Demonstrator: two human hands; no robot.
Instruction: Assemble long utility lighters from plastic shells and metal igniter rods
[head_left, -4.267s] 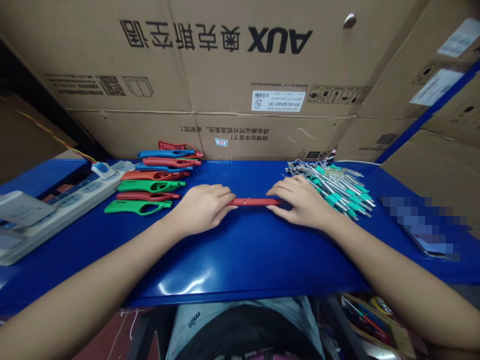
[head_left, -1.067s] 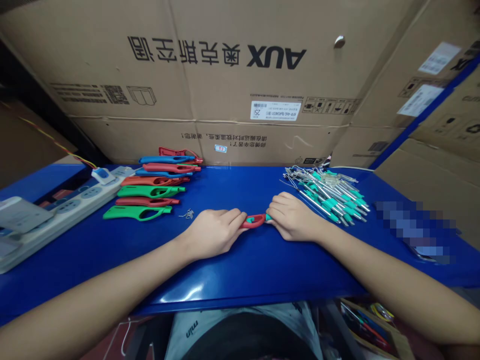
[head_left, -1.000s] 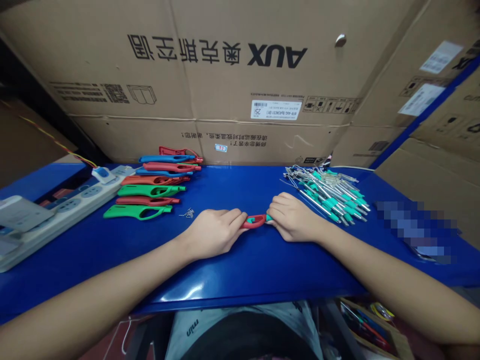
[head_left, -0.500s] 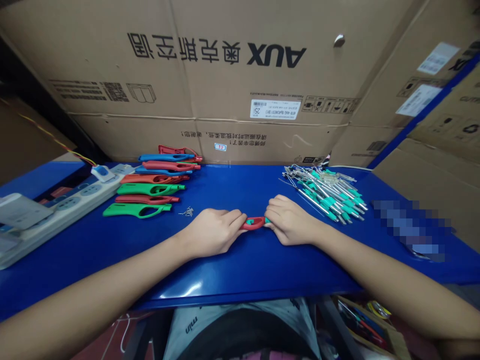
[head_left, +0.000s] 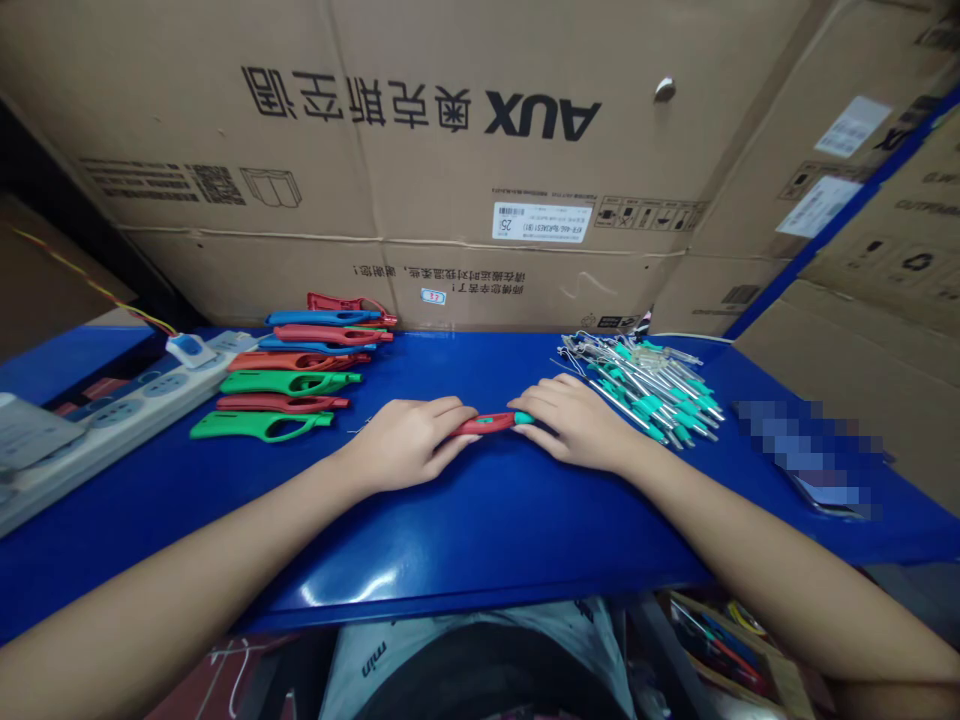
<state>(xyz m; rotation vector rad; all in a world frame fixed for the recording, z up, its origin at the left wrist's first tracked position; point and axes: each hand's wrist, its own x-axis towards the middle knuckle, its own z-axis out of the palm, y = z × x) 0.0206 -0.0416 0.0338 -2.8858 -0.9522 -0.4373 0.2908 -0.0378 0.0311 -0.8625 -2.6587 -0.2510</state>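
Note:
In front of me, above the table, is a red lighter handle (head_left: 489, 425), a long-nosed gas lighter's body, with a green piece (head_left: 521, 418) at its right end. My left hand (head_left: 411, 440) is closed round the handle's left part. My right hand (head_left: 574, 420) grips the green end; whatever metal tube lies in its fingers is hidden. Left of my hands, several lighter handles (head_left: 292, 382) in green, red and blue lie in a stack. To the right is a pile of metal lighter tubes (head_left: 652, 385) with green parts.
A white power strip (head_left: 142, 410) with plugs runs along the left side. Cardboard sheets (head_left: 420, 215) wall off the back and right. A blurred-out object (head_left: 814, 455) lies at the right of the blue table (head_left: 480, 530). Below the right edge is a box of tools (head_left: 720, 650).
The red handle has tilted, its right end now higher, and more of it shows between my hands. My hands have shifted slightly up and the left fingers have straightened a little.

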